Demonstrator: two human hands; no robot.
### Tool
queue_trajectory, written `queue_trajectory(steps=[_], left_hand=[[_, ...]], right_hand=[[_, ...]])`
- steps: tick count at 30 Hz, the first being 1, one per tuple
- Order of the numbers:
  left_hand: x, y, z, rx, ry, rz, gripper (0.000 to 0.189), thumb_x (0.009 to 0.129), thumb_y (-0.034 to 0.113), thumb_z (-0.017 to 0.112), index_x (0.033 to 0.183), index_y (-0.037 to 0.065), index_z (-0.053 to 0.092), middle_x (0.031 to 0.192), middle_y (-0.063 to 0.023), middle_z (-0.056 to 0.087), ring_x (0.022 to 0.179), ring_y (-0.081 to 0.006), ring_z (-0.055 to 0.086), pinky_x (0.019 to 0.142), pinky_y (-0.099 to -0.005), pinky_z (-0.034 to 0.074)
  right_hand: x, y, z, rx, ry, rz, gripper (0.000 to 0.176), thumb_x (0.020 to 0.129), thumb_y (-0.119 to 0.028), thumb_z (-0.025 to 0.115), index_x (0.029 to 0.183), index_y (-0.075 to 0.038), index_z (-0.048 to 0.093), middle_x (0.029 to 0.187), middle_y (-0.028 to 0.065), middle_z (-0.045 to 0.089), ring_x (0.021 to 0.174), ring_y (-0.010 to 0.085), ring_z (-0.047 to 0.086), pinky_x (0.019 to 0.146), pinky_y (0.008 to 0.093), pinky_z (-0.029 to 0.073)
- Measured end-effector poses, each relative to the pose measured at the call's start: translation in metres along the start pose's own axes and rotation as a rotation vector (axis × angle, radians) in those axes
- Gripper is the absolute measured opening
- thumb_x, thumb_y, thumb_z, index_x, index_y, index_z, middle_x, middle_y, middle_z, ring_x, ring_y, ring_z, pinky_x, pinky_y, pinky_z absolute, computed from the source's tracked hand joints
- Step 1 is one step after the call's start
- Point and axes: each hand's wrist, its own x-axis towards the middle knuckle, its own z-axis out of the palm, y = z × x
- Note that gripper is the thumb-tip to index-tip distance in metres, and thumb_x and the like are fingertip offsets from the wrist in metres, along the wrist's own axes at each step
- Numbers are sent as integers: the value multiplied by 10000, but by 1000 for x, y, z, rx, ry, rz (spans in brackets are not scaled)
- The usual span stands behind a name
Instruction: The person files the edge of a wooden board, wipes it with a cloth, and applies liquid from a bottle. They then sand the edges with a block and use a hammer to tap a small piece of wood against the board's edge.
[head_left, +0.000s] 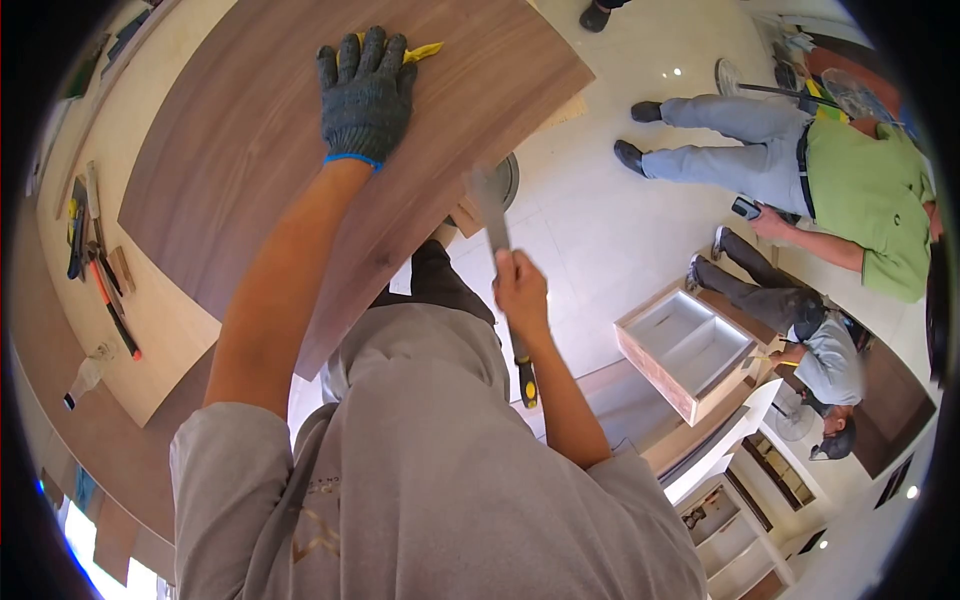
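Observation:
My left hand (368,98), in a dark grey knitted glove with a blue cuff edge, lies flat with fingers spread on a brown wood-grain panel (250,170). Beneath its fingers a piece of yellow cloth (424,51) sticks out. My bare right hand (521,290) is wrapped round a flat metal file (493,215), close to the panel's near edge. The file's far end is blurred by motion. Its black and yellow handle (526,382) points back past my wrist.
Hand tools, among them a red-and-black-handled one (113,307), lie on a pale board (150,350) at left, near a clear bottle (86,380). At right, a person in a green shirt (860,190) holds a phone; another bends beside an open wooden cabinet box (690,345).

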Motion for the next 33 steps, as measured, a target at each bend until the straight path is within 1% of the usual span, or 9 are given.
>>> queue_trajectory(steps=[2,6,9,12,15,17,18,27,33], left_hand=[[0,2,-5,7,-31,5,438,994,340,533,1375,129,576,1436,-114,528,1349,-339,449,1161,-555,249],[1,1,-5,21,-58,7,452,995,342,531,1394,131,563,1471,-119,507,1372,-352,433,1170,-551,238],[4,0,-6,17,-71,1,455,996,346,530,1396,131,562,1471,-120,508,1377,-358,429,1177,-558,227],[3,6,-4,30,-39,-1,445,994,349,536,1378,128,577,1441,-118,532,1364,-355,435,1175,-571,226],[1,7,-7,44,-66,2,447,1000,346,528,1389,131,567,1463,-123,516,1377,-363,426,1180,-565,222],[2,8,-9,46,-104,-5,459,1005,340,518,1416,135,543,1492,-133,491,1399,-374,409,1193,-554,210],[2,8,-9,45,-116,-5,459,1006,339,517,1417,136,542,1493,-135,490,1401,-375,407,1194,-553,210],[4,6,-9,38,-118,-2,448,1002,325,533,1404,128,555,1473,-139,503,1382,-382,421,1190,-563,215],[4,12,-17,42,-166,3,454,1011,306,519,1424,118,539,1505,-156,475,1414,-392,391,1200,-564,201]], right_hand=[[44,-35,-18,24,28,95,456,1024,-389,533,756,-20,532,609,175,560,564,318,583,580,422,469],[94,-59,-37,57,-5,161,470,1025,-422,522,784,-20,552,599,158,571,550,320,591,557,413,460],[47,-28,-22,-33,-37,7,437,1029,-385,527,789,-20,545,633,187,573,594,367,586,589,432,464],[7,-24,-13,70,-136,128,443,1012,-405,560,791,-22,542,668,208,576,638,414,576,615,444,461],[71,-15,-21,-6,23,44,456,1020,-431,530,812,-27,573,701,196,611,707,424,599,661,463,484],[115,-50,-42,68,21,81,479,1030,-447,514,805,-29,579,584,134,578,515,271,594,526,399,461],[130,-68,-51,166,10,104,489,1038,-470,502,746,-77,513,521,19,495,420,108,473,403,276,367],[71,-5,-38,-47,1,9,511,1028,-467,521,708,-69,524,496,26,506,438,97,511,443,291,410],[189,-69,-80,175,51,56,489,1044,-471,493,768,-67,517,526,16,489,412,101,465,397,270,363]])
